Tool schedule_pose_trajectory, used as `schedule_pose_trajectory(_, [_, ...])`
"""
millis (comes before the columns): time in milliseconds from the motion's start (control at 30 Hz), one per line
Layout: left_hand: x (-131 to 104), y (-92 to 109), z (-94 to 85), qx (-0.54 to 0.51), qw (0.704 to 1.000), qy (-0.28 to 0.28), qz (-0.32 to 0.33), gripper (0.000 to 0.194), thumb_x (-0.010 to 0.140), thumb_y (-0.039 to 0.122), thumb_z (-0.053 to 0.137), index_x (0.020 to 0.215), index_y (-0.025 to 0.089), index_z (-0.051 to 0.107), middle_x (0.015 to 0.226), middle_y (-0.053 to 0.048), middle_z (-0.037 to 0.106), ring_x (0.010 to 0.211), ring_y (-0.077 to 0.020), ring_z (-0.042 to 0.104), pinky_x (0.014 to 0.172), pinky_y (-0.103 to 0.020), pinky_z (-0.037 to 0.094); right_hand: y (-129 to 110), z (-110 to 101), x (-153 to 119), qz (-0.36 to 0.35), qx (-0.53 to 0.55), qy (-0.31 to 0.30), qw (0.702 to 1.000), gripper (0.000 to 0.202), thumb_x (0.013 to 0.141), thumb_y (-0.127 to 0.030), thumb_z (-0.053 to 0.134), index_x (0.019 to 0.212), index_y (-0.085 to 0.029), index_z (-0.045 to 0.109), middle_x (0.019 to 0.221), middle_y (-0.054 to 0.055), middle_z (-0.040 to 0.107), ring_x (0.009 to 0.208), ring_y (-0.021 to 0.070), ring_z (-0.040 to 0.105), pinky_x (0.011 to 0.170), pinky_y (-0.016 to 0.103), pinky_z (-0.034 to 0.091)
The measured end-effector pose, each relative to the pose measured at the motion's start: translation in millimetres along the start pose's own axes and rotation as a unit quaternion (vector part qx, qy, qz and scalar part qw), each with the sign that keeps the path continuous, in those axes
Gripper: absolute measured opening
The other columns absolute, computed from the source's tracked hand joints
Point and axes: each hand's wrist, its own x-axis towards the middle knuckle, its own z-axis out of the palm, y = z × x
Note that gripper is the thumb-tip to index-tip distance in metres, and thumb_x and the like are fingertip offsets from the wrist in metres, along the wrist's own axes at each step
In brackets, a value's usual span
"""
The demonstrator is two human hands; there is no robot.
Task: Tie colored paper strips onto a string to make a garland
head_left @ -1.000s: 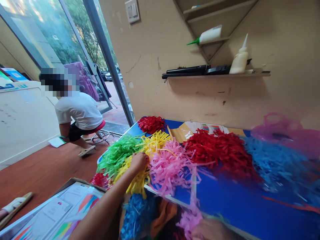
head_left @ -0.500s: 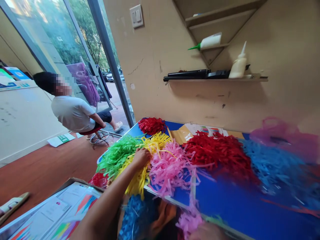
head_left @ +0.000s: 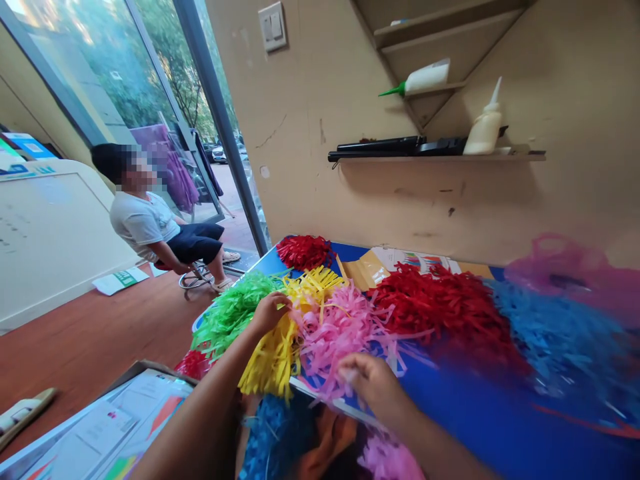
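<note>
My left hand (head_left: 273,312) is over the yellow pom-pom (head_left: 270,363), at the left edge of the pink pom-pom (head_left: 333,330). Its fingers are bent together, and what lies between them is too small to make out. At the near edge of the pink strips, my right hand (head_left: 367,379) has its fingers curled in, with their tips partly hidden. Left of my left hand spreads a green pom-pom (head_left: 235,310). Below the table edge, another pink bundle (head_left: 385,459) shows near my lap, beside blue strips (head_left: 275,433).
Red strips (head_left: 443,310) and a blue bundle (head_left: 560,340) lie on the blue table (head_left: 440,393). A small red pom-pom (head_left: 305,252) sits at its far corner. A box of printed cards (head_left: 110,423) stands left. One person (head_left: 140,217) sits on a stool by the door.
My right hand has risen from the pink bundle below the table edge to the pink strips on top. My left hand has shifted slightly left. The seated person has turned.
</note>
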Motion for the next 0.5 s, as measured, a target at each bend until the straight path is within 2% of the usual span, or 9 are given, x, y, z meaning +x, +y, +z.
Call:
schedule_pose_trajectory(100, [-2,4,-5.0,-0.015,1.000,0.017,0.020,0.011,0.090,0.024,0.061,0.085,0.016,0.068,0.095,-0.004,0.068,0.091,-0.0168,0.064,0.086,-0.037,0.052,-10,25,55,0.044,0.136,0.019,0.989,0.040,0.076,-0.052,0.065,0.093,-0.015,0.066,0.047,-0.013,0.028,0.038,0.0060,0.026,0.038,0.018,0.029])
schedule_pose_trajectory(200, [-4,9,-7.9,-0.022,0.999,0.037,0.034,0.014,0.087,0.017,0.059,0.082,0.020,0.072,0.093,-0.005,0.068,0.089,-0.0172,0.063,0.084,-0.033,0.050,-15,46,105,0.056,0.137,0.023,0.989,0.031,0.086,-0.042,0.059,0.101,-0.016,0.065,0.046,-0.014,0.025,0.037,0.0055,0.024,0.038,0.017,0.033])
schedule_pose_trajectory(333, [-5,12,-12.4,-0.029,0.997,0.063,0.038,0.014,0.082,0.019,0.062,0.081,0.022,0.075,0.089,-0.006,0.065,0.085,-0.0188,0.062,0.081,-0.032,0.050,-6,65,152,0.090,0.087,0.011,0.992,0.018,0.093,-0.032,0.059,0.093,-0.014,0.064,0.046,-0.012,0.035,0.034,0.0045,0.029,0.036,0.016,0.033])
schedule_pose_trajectory(433, [-4,12,-17.7,-0.041,0.995,0.083,0.030,0.015,0.082,0.023,0.061,0.082,0.022,0.076,0.086,-0.006,0.064,0.084,-0.0190,0.062,0.079,-0.031,0.051,10,71,167,0.117,0.044,0.009,0.992,0.021,0.096,-0.031,0.058,0.087,-0.013,0.061,0.058,-0.008,0.049,0.039,0.0039,0.040,0.038,0.016,0.036])
schedule_pose_trajectory(500, [-6,13,-20.2,-0.050,0.994,0.099,0.018,0.018,0.084,0.027,0.058,0.084,0.022,0.075,0.088,-0.007,0.064,0.083,-0.0194,0.062,0.078,-0.031,0.051,20,72,171,0.118,0.026,0.023,0.992,0.020,0.097,-0.032,0.057,0.091,-0.013,0.060,0.069,-0.005,0.056,0.046,0.0048,0.047,0.041,0.016,0.041])
